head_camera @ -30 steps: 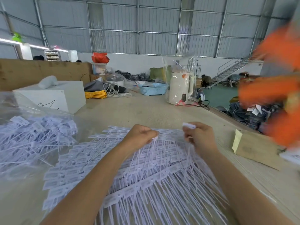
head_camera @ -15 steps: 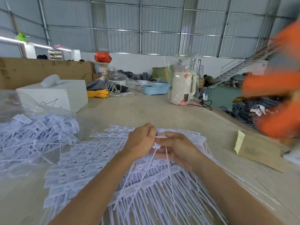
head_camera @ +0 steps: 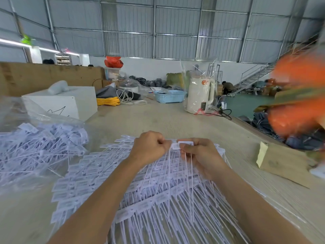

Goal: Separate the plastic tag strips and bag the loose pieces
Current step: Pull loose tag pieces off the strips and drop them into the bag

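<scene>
Head view, cardboard box (head_camera: 283, 164) beside tag strips (head_camera: 140, 191)

A broad heap of white plastic tag strips (head_camera: 149, 196) is spread across the desk (head_camera: 175, 120), the flat rectangular heads lined up in joined rows and the thin tails fanned out toward the near edge. One strip (head_camera: 182, 146) is raised above the heap at its far end, its heads held level and its long tails hung down over the pile. To the left, a clear plastic bag (head_camera: 35, 147) is laid open on the desk, filled with loose white tags lying in a jumble.
</scene>
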